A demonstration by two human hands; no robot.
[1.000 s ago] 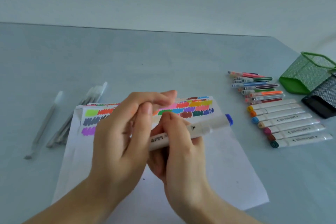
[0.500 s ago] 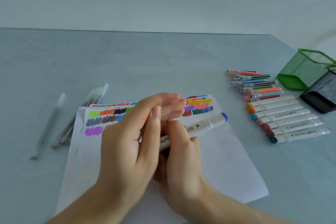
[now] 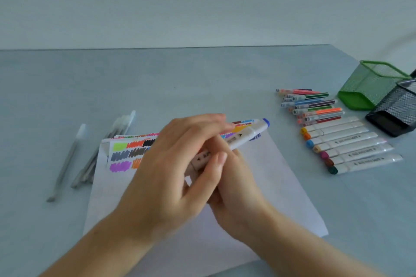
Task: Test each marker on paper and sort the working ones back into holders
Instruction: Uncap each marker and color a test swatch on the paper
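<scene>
1. Both hands met over the white paper (image 3: 281, 186) near the tabletop's (image 3: 202, 78) front edge. Right hand (image 3: 236, 189) gripped a white marker (image 3: 244, 136), fingers curled round its barrel.
2. Left hand (image 3: 171, 177) lay across the marker's near end, thumb against the barrel and fingers extended above it; whether it held the marker could not be told.
3. Marker's blue cap pointed toward the right edge, above colour swatches (image 3: 128, 153) on the paper's far end.
4. White markers (image 3: 351, 148) and thin pens (image 3: 313, 107) lay in rows near the right edge, beside a green holder (image 3: 369, 87) and a black holder (image 3: 398, 112).
5. Grey pens (image 3: 67, 159) lay left of the paper.
</scene>
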